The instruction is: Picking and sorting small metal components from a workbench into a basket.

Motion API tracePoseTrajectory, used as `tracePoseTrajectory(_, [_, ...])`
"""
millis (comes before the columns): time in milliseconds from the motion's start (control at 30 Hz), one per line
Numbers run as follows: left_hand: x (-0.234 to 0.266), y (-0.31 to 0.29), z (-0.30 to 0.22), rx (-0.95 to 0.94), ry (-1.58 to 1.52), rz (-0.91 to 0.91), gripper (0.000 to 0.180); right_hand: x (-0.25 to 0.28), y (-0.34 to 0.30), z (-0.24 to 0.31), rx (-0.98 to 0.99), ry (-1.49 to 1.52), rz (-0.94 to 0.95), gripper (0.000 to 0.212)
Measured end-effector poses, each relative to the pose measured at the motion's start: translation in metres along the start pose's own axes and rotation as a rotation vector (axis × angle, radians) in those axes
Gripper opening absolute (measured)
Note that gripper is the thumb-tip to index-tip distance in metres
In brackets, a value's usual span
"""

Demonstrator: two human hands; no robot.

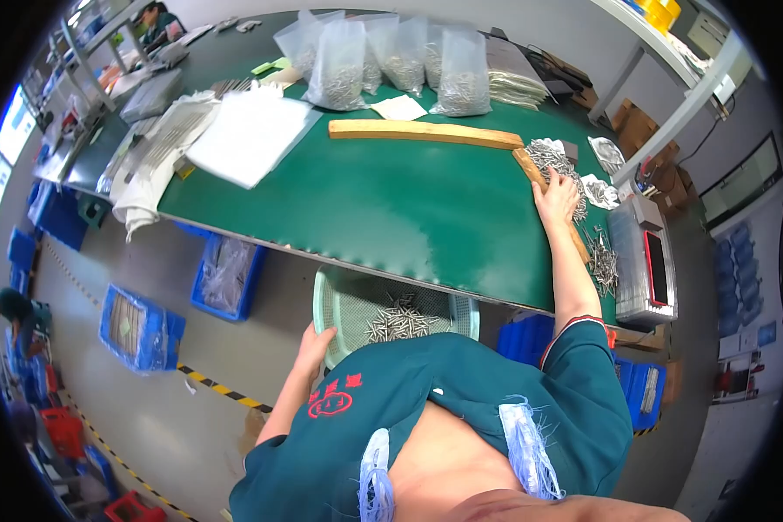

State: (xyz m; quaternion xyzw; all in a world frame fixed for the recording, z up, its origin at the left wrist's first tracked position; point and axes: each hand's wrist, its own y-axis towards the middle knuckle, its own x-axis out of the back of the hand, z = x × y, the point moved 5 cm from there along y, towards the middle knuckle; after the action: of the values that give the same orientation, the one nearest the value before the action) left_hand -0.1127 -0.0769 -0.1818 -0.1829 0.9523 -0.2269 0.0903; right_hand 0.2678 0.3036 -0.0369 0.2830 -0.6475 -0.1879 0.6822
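Observation:
A light green mesh basket (pixel 329 300), partly under the table's front edge, has a heap of small silver metal pins (pixel 402 322) in it. My left hand (pixel 316 346) holds this basket by its left side, thumb over the rim. At the table's right side my right hand (pixel 557 198) lies with fingers stretched out over a wooden strip (pixel 531 167) and the edge of a pile of similar metal pieces (pixel 550 157). The hand partly hides the strip. More slender metal pieces (pixel 602 261) lie loose nearer to me, beside my right forearm.
Another wooden strip (pixel 422 131) crosses the green table (pixel 357 204). Filled clear bags (pixel 337 70) stand at the back; white sheets (pixel 248 135) lie left. Clear trays with a red-edged phone-like object (pixel 657 270) sit right. A blue bin (pixel 230 270) stands on the floor.

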Motion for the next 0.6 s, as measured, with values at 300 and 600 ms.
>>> tracePoseTrajectory(300, [-0.001,-0.005,-0.006,-0.014,-0.027,0.017,0.046,0.001,-0.002,0.001,0.003,-0.076,-0.025,0.056])
tracePoseTrajectory(600, [0.012,-0.026,-0.003,-0.086,-0.037,-0.137,0.043,0.123,-0.100,0.124,0.303,0.889,0.282,0.040])
